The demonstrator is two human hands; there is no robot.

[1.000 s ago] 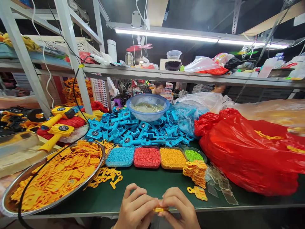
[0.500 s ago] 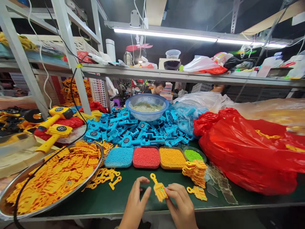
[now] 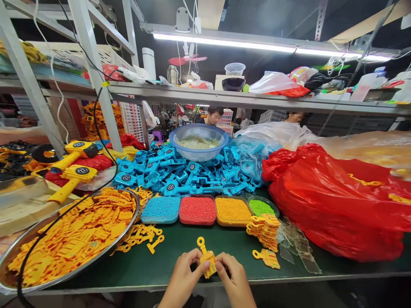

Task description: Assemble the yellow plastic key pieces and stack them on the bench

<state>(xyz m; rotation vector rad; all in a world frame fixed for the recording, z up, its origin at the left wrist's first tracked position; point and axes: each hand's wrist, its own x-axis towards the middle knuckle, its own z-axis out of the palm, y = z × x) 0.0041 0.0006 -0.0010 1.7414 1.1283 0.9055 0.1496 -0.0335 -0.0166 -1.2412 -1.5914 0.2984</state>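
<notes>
Between both hands is a small yellow plastic toy piece (image 3: 209,259) with a ring-ended handle pointing up and away. My left hand (image 3: 188,270) pinches its left side with thumb and fingers. My right hand (image 3: 233,272) grips its right edge, so the fingers of both hands cover part of it. Small coloured beads show faintly on its face. Beyond the hands stand trays of blue beads (image 3: 160,209), red beads (image 3: 197,209), yellow beads (image 3: 233,210) and a round dish of green beads (image 3: 261,208). Right of my hands lies a similar yellow piece (image 3: 267,258) beside a stack of them (image 3: 263,231).
A big metal bowl (image 3: 136,205) of flat yellow parts fills the left. Loose yellow handles (image 3: 156,244) lie beside it. Blue plastic parts (image 3: 150,171) are heaped behind the trays, under a basin (image 3: 199,153). A red bag (image 3: 334,205) and clear plastic pieces (image 3: 303,252) are at right.
My left hand has moved right and closed on the yellow piece, which was held by my right hand alone. The piece has shifted slightly left and nearer, with both hands now on it.
</notes>
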